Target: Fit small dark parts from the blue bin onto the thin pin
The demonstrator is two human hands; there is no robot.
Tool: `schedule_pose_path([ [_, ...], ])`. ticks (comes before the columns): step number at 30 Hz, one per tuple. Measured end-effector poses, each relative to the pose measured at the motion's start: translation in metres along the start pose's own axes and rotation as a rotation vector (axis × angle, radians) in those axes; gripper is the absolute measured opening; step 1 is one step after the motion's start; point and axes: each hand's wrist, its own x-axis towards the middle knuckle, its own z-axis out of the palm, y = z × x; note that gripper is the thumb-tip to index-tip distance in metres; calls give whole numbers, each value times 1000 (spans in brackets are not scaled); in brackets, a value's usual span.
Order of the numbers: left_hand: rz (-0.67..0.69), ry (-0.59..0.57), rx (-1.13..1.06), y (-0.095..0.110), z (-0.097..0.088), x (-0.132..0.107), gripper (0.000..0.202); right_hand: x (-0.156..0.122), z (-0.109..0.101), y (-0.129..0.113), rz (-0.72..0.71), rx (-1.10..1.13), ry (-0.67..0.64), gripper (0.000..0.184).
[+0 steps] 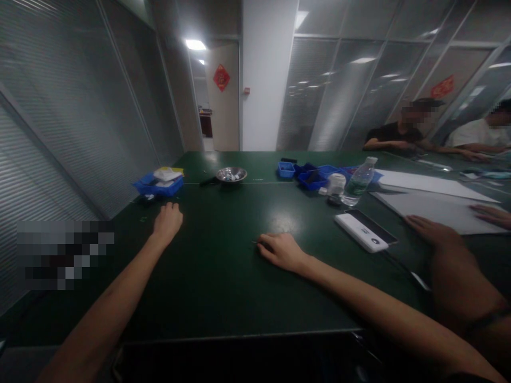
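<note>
My left hand is closed, back upward and fingers curled, over the green table just in front of a blue tray. Whatever may lie under its fingers is hidden. In the middle of the table, my right hand is closed, with thumb and fingers drawn together. A tiny thin thing juts out at its fingertips, too small to name. Beyond both hands stands a shallow metal bowl with small pale pieces inside. The blue tray holds white and yellow items.
To the right are a white power bank with a cable, a plastic bottle, a white roll and several blue bins. A neighbour's hand rests on a white board. Two people sit at the far right.
</note>
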Motion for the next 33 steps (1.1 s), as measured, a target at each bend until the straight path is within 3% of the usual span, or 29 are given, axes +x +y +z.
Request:
schedule_pose_path([
  [17, 0, 44, -141, -24, 7, 4, 41, 0, -2, 0, 8, 30, -22, 30],
  [25, -21, 95, -361, -39, 22, 12, 36, -1, -4, -1, -2, 19, -11, 29],
  [33, -55, 103, -416, -43, 20, 11, 34, 0, 2, 2, -15, -12, 16, 29],
])
